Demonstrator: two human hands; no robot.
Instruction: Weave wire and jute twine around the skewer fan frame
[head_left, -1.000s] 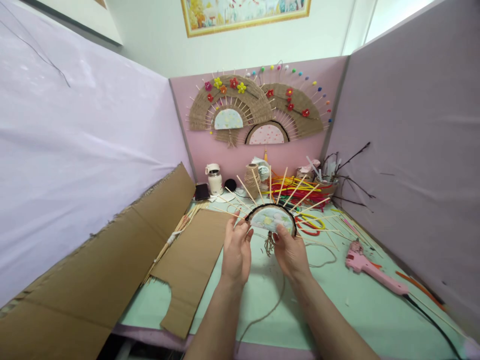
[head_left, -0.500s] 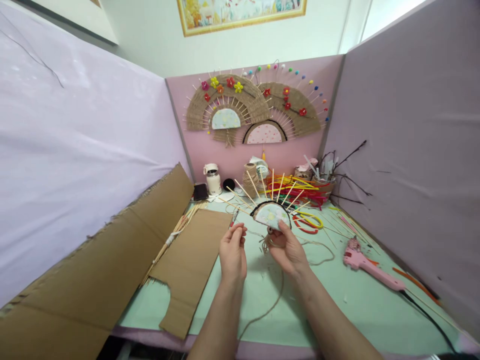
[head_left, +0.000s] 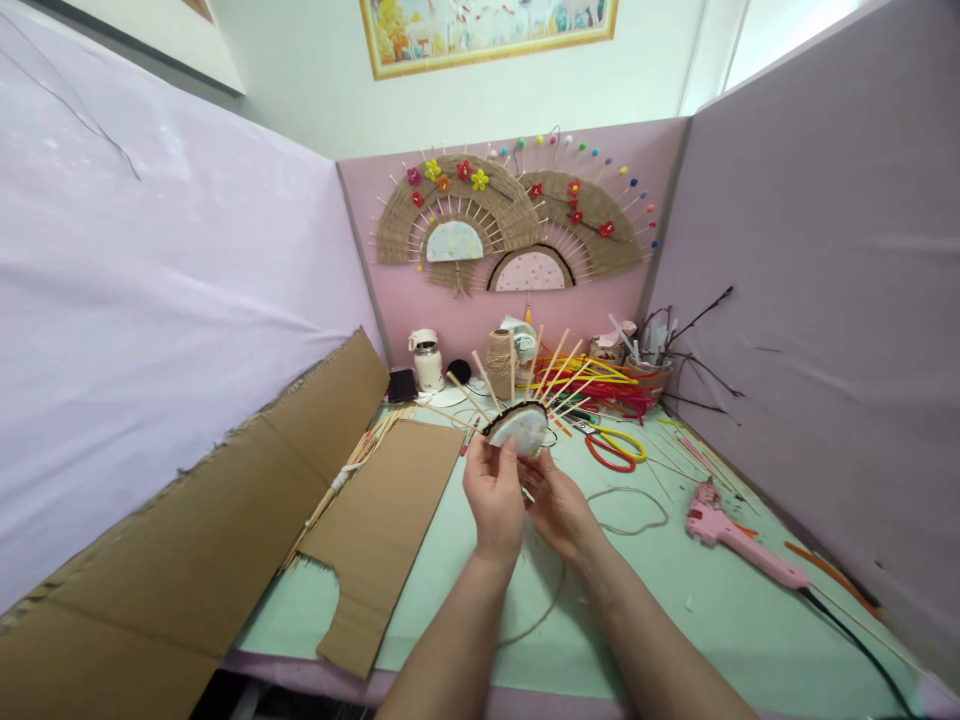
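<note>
Centrally, the half-round piece [head_left: 529, 430] lies just above both hands, long axis sloping slightly down rightward, sticks [head_left: 512, 368] fanning upward; the left hand [head_left: 495, 500], nearer, pinches its lower-left edge; the right hand [head_left: 561, 508] is beneath, grip indeterminable.

Pale wall [head_left: 300, 60] above pink and lilac partitions [head_left: 810, 250].
</note>
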